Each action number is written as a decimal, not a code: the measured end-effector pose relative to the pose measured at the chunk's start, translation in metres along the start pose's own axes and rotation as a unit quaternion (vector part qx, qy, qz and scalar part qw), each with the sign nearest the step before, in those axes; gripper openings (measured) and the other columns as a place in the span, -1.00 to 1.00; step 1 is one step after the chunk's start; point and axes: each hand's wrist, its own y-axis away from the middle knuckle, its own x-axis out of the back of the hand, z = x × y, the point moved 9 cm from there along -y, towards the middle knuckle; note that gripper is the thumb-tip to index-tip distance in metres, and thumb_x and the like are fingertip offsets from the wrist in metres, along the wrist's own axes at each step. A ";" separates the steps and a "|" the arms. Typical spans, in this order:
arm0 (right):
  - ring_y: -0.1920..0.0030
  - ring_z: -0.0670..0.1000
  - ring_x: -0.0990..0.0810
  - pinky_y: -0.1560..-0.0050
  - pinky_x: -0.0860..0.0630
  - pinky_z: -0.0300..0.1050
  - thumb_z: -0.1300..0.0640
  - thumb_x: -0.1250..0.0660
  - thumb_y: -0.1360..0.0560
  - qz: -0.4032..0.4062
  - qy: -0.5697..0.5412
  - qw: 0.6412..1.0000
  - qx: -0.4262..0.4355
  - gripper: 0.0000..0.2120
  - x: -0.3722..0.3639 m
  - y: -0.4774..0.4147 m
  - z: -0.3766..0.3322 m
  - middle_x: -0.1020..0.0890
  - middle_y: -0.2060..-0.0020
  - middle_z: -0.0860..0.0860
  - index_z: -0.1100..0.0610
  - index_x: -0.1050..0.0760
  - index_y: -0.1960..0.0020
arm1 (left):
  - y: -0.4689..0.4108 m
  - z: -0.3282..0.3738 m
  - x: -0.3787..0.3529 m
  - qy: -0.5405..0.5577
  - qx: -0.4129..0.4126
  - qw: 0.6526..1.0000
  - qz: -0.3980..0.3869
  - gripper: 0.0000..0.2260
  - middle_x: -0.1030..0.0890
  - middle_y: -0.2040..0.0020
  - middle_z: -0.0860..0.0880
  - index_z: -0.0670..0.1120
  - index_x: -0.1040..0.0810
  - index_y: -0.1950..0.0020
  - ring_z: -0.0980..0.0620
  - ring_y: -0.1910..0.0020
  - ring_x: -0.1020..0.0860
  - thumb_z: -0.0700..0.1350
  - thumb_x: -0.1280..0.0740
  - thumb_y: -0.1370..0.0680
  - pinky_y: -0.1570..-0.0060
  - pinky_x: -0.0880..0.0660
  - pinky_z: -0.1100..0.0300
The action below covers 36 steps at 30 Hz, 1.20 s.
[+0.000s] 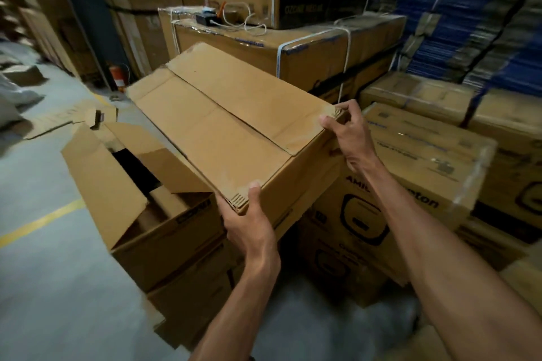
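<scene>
Head view: I have both hands on a long cardboard box (234, 126), closed flaps facing up, and it is tilted, with the far end higher. My left hand (249, 220) grips the nearest corner, thumb on the top face and the other fingers curled under the edge. My right hand (349, 132) pinches the right-hand corner, fingertips on the top edge. The two hands are apart, one at each corner of the near short end. The box is over a stack of cartons; I cannot tell whether its underside touches them. Just left of it and lower stands an open carton (152, 223) with its flaps up and a dark inside. Right of it, near my right forearm, lies a printed carton (425, 173) under clear wrap. Behind is a long strapped carton (308, 47), bound with white bands, with a black adapter (205, 19) and a loose white cable (249, 23) on top. A red fire extinguisher (117, 76) stands at far left by the wall. The grey floor (44, 287) carries a yellow line (38, 223). Bundles of flat blue-printed cardboard (440, 23) are at top right, blurred.
</scene>
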 end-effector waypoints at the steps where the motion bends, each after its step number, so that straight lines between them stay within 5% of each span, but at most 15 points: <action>1: -0.01 0.13 -0.64 0.18 -0.65 0.12 -0.13 -0.46 -0.46 0.007 -0.012 1.000 0.007 -0.68 0.012 0.012 -0.012 -0.60 -0.03 0.01 -0.04 -0.44 -0.08 | 0.014 0.008 0.003 0.012 -0.016 1.000 -0.005 -0.23 -0.40 -0.52 0.01 0.08 -0.09 -0.67 -0.03 -0.44 -0.41 0.05 -0.44 -0.57 -0.38 -0.37 0.09; 4: -0.03 0.09 -0.63 0.12 -0.66 0.28 -0.12 -0.47 -0.47 0.030 -0.070 0.997 0.030 -0.69 0.045 0.044 -0.044 -0.59 -0.02 -0.02 -0.03 -0.47 -0.10 | 0.053 0.038 0.017 0.023 -0.066 0.998 -0.009 -0.20 -0.22 -0.62 0.03 0.07 -0.05 -0.67 0.00 -0.56 -0.23 0.07 -0.44 -0.56 -0.54 -0.21 -0.02; 8: 0.00 -0.01 -0.61 0.11 -0.64 0.08 -0.05 -0.46 -0.52 0.089 -0.121 0.986 0.077 -0.74 0.088 0.083 -0.084 -0.59 -0.03 -0.03 -0.01 -0.46 -0.10 | 0.081 0.086 0.025 0.044 -0.142 0.988 -0.036 -0.19 -0.29 -0.58 0.09 0.10 -0.11 -0.66 0.19 -0.45 -0.24 0.07 -0.47 -0.52 -0.53 -0.19 0.06; 11: 0.06 -0.16 -0.60 0.12 -0.67 0.13 -0.03 -0.46 -0.52 0.145 -0.157 0.973 0.091 -0.79 0.121 0.107 -0.101 -0.58 0.00 -0.09 -0.09 -0.43 -0.03 | 0.092 0.116 0.018 0.050 -0.175 0.981 -0.070 -0.13 -0.39 -0.54 0.04 0.20 -0.22 -0.61 -0.04 -0.49 -0.38 0.28 -0.48 -0.36 -0.45 -0.37 -0.18; 13: 0.16 -0.27 -0.57 0.12 -0.61 -0.01 0.02 -0.45 -0.53 0.183 -0.180 0.961 0.102 -0.79 0.143 0.121 -0.107 -0.57 0.04 -0.11 -0.03 -0.43 -0.04 | 0.099 0.131 0.006 0.039 -0.194 0.976 -0.095 -0.13 -0.44 -0.50 0.00 0.22 -0.25 -0.59 -0.12 -0.45 -0.43 0.31 -0.48 -0.32 -0.35 -0.47 -0.23; 16: 0.10 -0.21 -0.56 0.12 -0.53 -0.16 0.07 -0.46 -0.53 0.244 -0.209 0.941 0.107 -0.74 0.178 0.142 -0.106 -0.57 -0.02 -0.04 0.10 -0.43 -0.11 | 0.113 0.151 -0.019 0.036 -0.227 0.962 -0.144 -0.18 -0.52 -0.41 0.01 0.15 -0.29 -0.59 -0.04 -0.32 -0.54 0.22 -0.46 -0.37 -0.24 -0.57 -0.14; 21: 0.01 0.04 -0.60 0.00 -0.61 0.17 0.01 -0.48 -0.48 0.327 -0.218 0.914 0.101 -0.76 0.229 0.168 -0.090 -0.60 -0.01 0.00 -0.08 -0.43 -0.02 | 0.128 0.151 -0.075 0.013 -0.232 0.947 -0.223 -0.35 -0.57 -0.31 0.01 0.10 -0.33 -0.59 0.09 -0.16 -0.58 0.08 -0.45 -0.52 -0.15 -0.62 0.05; 25: -0.08 0.10 -0.58 -0.13 -0.56 0.21 0.00 -0.47 -0.49 0.390 -0.184 0.899 0.073 -0.70 0.267 0.179 -0.070 -0.57 -0.08 0.04 0.04 -0.41 -0.07 | 0.137 0.129 -0.124 -0.005 -0.200 0.937 -0.287 -0.38 -0.54 -0.14 0.15 0.07 -0.34 -0.58 0.06 -0.16 -0.56 0.07 -0.45 -0.54 -0.16 -0.61 0.05; 29: -0.05 0.02 -0.55 -0.09 -0.51 0.02 0.06 -0.49 -0.50 0.435 -0.152 0.886 0.056 -0.75 0.294 0.179 -0.047 -0.55 -0.06 0.00 -0.05 -0.40 0.02 | 0.138 0.099 -0.169 -0.023 -0.184 0.925 -0.331 -0.46 -0.55 -0.02 0.21 0.02 -0.41 -0.54 0.18 0.00 -0.58 -0.01 -0.44 -0.57 0.18 -0.58 0.40; 32: -0.05 0.02 -0.58 -0.05 -0.56 0.04 0.10 -0.50 -0.50 0.470 -0.133 0.872 0.024 -0.74 0.306 0.172 -0.020 -0.60 -0.07 0.01 0.07 -0.42 -0.03 | 0.128 0.072 -0.204 -0.049 -0.165 0.917 -0.360 -0.48 -0.64 -0.08 0.09 0.02 -0.47 -0.50 0.13 0.00 -0.63 0.01 -0.45 -0.55 0.16 -0.61 0.34; 36: -0.04 0.09 -0.61 -0.04 -0.59 0.19 0.04 -0.48 -0.50 0.493 -0.106 0.863 -0.038 -0.75 0.308 0.155 0.017 -0.62 -0.06 0.05 -0.02 -0.39 0.03 | 0.105 0.043 -0.248 -0.090 -0.148 0.901 -0.399 -0.50 -0.58 0.03 0.20 0.02 -0.48 -0.48 0.21 0.05 -0.58 0.00 -0.45 -0.56 0.20 -0.52 0.35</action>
